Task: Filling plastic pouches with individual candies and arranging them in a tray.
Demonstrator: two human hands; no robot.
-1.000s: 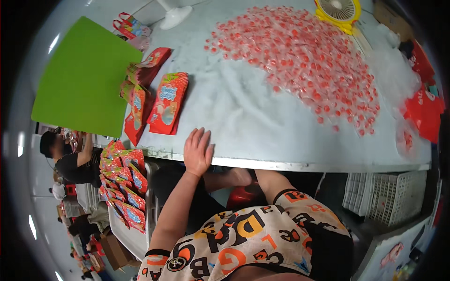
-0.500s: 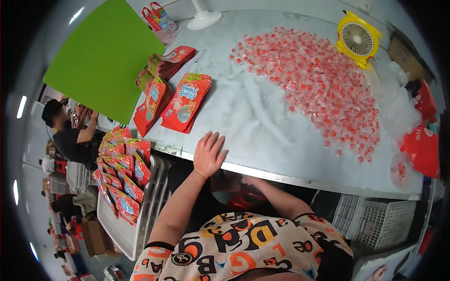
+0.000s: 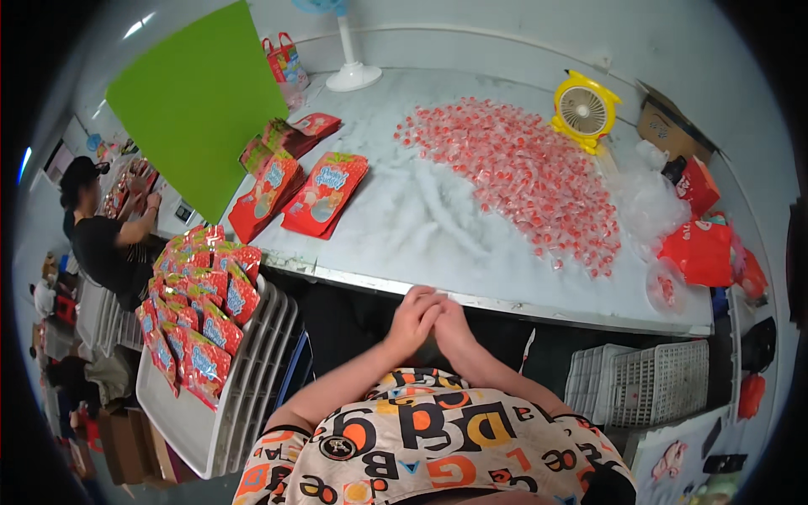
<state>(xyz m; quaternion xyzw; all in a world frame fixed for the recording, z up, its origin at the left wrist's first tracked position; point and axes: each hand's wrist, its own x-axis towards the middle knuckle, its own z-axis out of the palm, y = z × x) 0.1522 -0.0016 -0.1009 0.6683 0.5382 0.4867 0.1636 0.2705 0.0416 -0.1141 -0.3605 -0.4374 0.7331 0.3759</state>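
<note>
My left hand [image 3: 412, 322] and my right hand [image 3: 455, 326] are pressed together at the table's front edge. The left fingers are bent and closed against the right hand, and no object shows in them. Most of the right fingers are hidden behind the left hand. Beyond, on the pale table [image 3: 396, 244], lie stacks of flat red candy pouches [image 3: 326, 195] with green tops. A wide heap of red candies in clear wrappers [image 3: 522, 177] covers the table's right half, apart from both hands.
Stacked white trays [image 3: 172, 429] at left hold filled red pouches [image 3: 206, 366]. A green board [image 3: 194, 109] stands behind; a co-worker [image 3: 105, 236] is farther left. A yellow fan [image 3: 584, 111], clear plastic bags [image 3: 648, 206] and a red bag [image 3: 697, 252] line the right. Grey crates [image 3: 656, 383] sit below.
My left hand has left the tabletop and moved right. My right hand has come up from below the edge to meet it. The view has tilted up, showing more wall.
</note>
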